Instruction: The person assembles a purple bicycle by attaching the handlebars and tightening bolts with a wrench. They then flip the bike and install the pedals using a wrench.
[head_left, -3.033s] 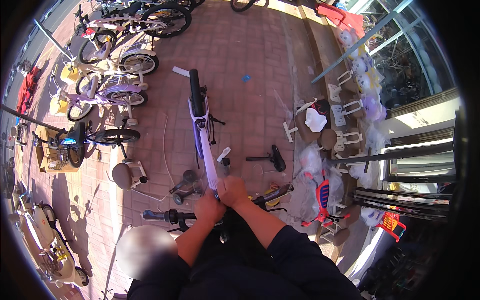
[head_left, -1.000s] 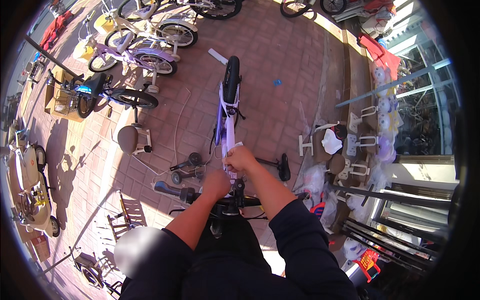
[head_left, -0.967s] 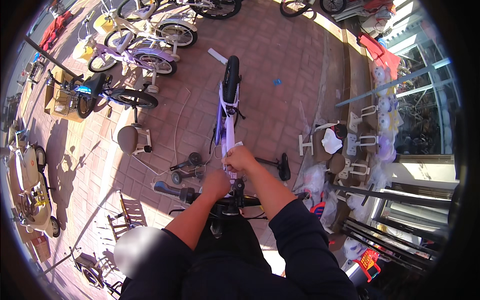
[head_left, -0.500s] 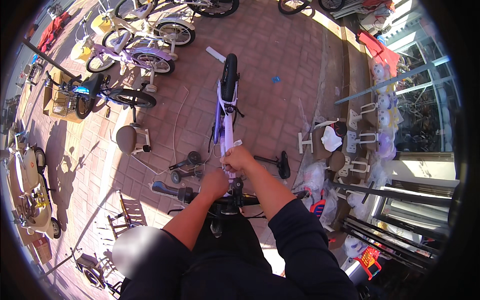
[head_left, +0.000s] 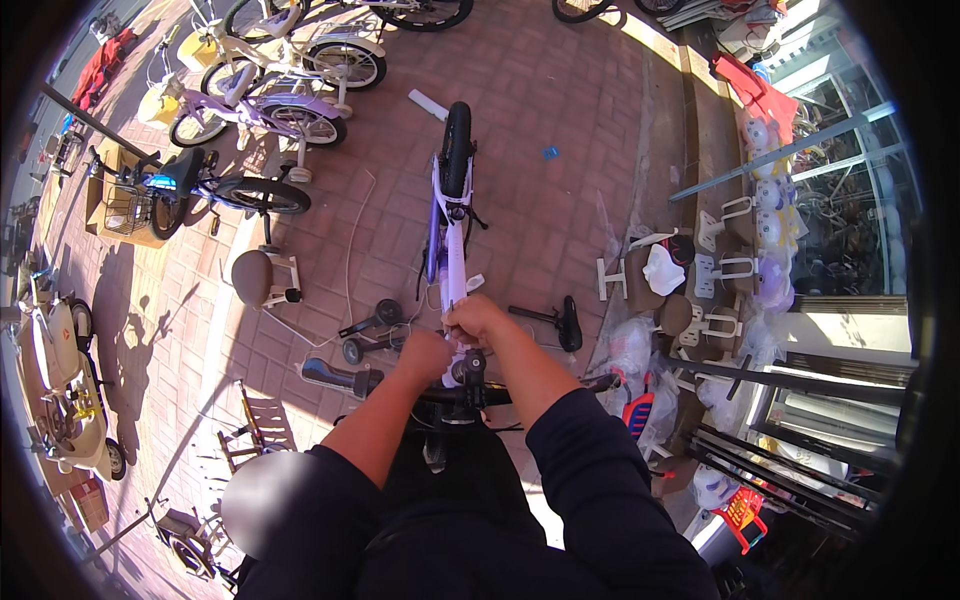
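Note:
A light purple bicycle frame runs away from me, its black rear tyre at the far end and the black handlebar close to my body. My right hand is closed with fingertips pinched at the frame tube just beyond the stem. Close by on its left, my left hand is also closed, fingers curled toward the same tube. What either pinches is too small or hidden to tell. A small white tag shows beside the tube, beyond my right hand.
Training wheels lie left of the frame, a black saddle with its post right of it. Brown padded seats and plastic wrapping line the right side. Children's bicycles stand far left; a scooter is at the left edge.
My left hand has shifted slightly away from my body, and my right hand slightly nearer to it. The white tag by my right fingers now shows more clearly.

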